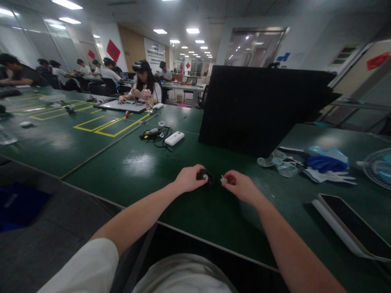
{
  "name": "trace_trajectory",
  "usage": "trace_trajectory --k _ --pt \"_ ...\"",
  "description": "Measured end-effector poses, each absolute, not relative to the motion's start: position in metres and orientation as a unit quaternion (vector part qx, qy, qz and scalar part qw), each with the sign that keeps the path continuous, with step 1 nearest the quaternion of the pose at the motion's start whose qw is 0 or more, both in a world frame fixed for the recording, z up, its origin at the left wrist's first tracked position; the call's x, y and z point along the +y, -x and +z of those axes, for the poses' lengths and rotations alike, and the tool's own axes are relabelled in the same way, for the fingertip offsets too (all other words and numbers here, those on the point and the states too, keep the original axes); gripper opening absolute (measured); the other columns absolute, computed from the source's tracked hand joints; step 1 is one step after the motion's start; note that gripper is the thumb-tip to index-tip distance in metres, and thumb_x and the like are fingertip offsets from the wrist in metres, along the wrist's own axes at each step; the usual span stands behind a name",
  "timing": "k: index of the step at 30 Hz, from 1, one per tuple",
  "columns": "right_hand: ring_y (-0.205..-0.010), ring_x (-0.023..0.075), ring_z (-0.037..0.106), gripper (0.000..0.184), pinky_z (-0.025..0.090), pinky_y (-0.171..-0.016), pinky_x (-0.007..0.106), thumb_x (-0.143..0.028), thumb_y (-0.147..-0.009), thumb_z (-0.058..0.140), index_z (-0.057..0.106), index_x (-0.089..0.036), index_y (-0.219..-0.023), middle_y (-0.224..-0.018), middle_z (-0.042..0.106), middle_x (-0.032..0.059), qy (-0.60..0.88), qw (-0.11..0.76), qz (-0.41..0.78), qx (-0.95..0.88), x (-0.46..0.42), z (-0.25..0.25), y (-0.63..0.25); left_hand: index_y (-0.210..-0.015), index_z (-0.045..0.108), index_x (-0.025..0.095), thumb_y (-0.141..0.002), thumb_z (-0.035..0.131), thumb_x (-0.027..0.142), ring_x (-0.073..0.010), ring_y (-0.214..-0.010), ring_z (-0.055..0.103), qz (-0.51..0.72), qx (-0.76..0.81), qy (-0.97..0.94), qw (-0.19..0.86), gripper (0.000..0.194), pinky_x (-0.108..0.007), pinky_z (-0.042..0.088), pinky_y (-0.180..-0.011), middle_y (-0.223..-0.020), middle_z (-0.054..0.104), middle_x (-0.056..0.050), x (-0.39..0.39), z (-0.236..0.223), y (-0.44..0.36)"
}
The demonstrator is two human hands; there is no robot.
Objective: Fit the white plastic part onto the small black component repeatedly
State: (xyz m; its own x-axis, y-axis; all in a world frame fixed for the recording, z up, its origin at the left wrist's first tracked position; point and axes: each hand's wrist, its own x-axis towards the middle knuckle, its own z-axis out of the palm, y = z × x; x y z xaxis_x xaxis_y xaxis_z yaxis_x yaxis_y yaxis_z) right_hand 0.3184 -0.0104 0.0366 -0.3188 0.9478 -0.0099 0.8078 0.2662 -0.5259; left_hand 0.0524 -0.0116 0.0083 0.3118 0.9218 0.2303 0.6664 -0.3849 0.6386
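Your left hand (192,178) gripped small black part with pale disc (209,177) above green tabletop (183,211); your right hand (241,185) pinched small whitish piece (224,179) just beside it, apart. Large black upright panel (247,110) blocked view beyond. White rounded device (174,138) lay near black cables (159,136); blue-and-white gloves (328,165) lay rightward. Wall sign (155,52) bore lettering, too small to read.

white wall sign (148,44), dark lettering (155,55) too small to read, blue logo (156,46) above, blue emblem (284,57) near door (259,47)
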Motion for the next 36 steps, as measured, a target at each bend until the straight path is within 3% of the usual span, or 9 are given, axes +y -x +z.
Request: trace_trajectory --k 3,9,17,22,32,36 --pt "-0.08 0.018 0.065 0.025 0.053 -0.07 0.033 -0.031 -0.089 0.06 0.069 -0.025 -0.112 -0.103 0.07 0.0048 0.504 0.191 0.222 -0.812 -0.019 0.035 -0.296 -0.124 0.06 0.027 -0.08 0.073 0.041 -0.0234 -0.098 0.07 0.29 0.512 -0.781 0.206 0.047 -0.033 0.054 -0.083 -0.109 0.073 -0.003 -0.011 0.007 -0.054" --pt "-0.1 0.0227 0.064 0.025 0.055 -0.086 0.039 -0.021 -0.09 0.057 0.072 -0.025 -0.109 -0.12 0.065 0.0077 0.455 0.234 0.189 -0.838 -0.023 0.033 -0.289 -0.124 0.059 0.027 -0.079 0.073 0.04 -0.022 -0.099 0.07 0.279 0.514 -0.786 0.199 0.048 -0.033 0.054 -0.088 -0.11 0.073 -0.002 -0.012 0.008 -0.056" --pt "-0.104 0.0241 0.066 0.025 0.055 -0.091 0.042 -0.027 -0.093 0.059 0.07 -0.027 -0.115 -0.119 0.068 0.0055 0.423 0.25 0.16 -0.856 -0.022 0.028 -0.289 -0.124 0.06 0.027 -0.079 0.074 0.042 -0.0223 -0.098 0.071 0.267 0.525 -0.782 0.203 0.049 -0.033 0.055 -0.086 -0.108 0.074 -0.002 -0.015 0.012 -0.058" --pt "-0.102 0.0238 0.066 0.022 0.057 -0.087 0.04 -0.031 -0.094 0.058 0.074 -0.028 -0.11 -0.118 0.068 0.006 0.403 0.25 0.12 -0.872 -0.025 0.031 -0.29 -0.124 0.06 0.027 -0.08 0.073 0.043 -0.0233 -0.098 0.071 0.264 0.525 -0.785 0.196 0.049 -0.034 0.055 -0.086 -0.106 0.075 -0.003 -0.014 0.012 -0.059" --pt "-0.097 0.0242 0.07 0.024 0.056 -0.085 0.04 -0.034 -0.094 0.058 0.073 -0.026 -0.111 -0.111 0.075 0.0053 0.434 0.26 0.151 -0.85 -0.027 0.036 -0.286 -0.122 0.06 0.027 -0.08 0.073 0.045 -0.022 -0.094 0.072 0.275 0.508 -0.791 0.202 0.048 -0.033 0.056 -0.082 -0.103 0.074 -0.002 -0.015 0.011 -0.058" --pt "-0.092 0.0219 0.069 0.025 0.053 -0.079 0.035 -0.039 -0.095 0.056 0.076 -0.026 -0.102 -0.107 0.075 0.0045 0.454 0.236 0.129 -0.849 -0.026 0.034 -0.285 -0.122 0.061 0.027 -0.079 0.074 0.045 -0.0213 -0.092 0.072 0.277 0.51 -0.786 0.214 0.048 -0.033 0.056 -0.083 -0.102 0.074 -0.002 -0.015 0.011 -0.058"
